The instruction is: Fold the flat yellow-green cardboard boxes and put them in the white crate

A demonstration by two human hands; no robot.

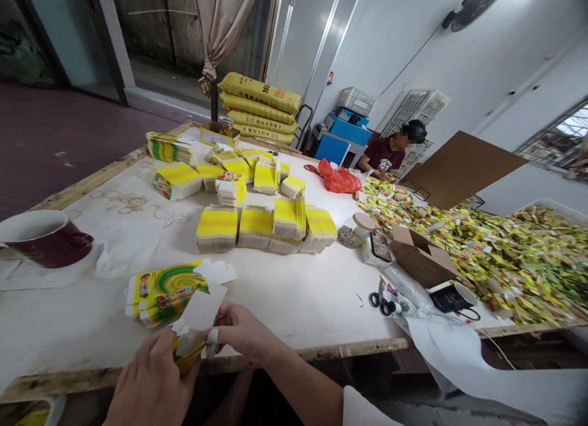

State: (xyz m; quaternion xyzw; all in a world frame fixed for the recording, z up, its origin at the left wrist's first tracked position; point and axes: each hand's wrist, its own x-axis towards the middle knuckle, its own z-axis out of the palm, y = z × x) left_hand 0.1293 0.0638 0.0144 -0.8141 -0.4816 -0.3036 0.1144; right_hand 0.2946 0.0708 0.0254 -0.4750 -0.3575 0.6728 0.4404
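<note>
At the table's near edge, my left hand [154, 377] and my right hand [241, 331] grip a small yellow carton [199, 313] between them. Its white inner side and a raised flap face up toward me. The left fingers wrap around the printed yellow body. My right thumb, with a white covering on it, and the fingers pinch the carton's right side. Just beyond lies a small pile of flat yellow-and-green printed cartons [169, 285], their white flaps pointing right.
Bundled stacks of yellow cards [218, 227] stand mid-table. A maroon mug [50, 239] is at left. Scissors [383, 303], a phone [380, 246], an open cardboard box [422, 254] and a black cup [452, 297] lie right, near heaped yellow packets [496, 254]. A person [390, 153] sits at the far side.
</note>
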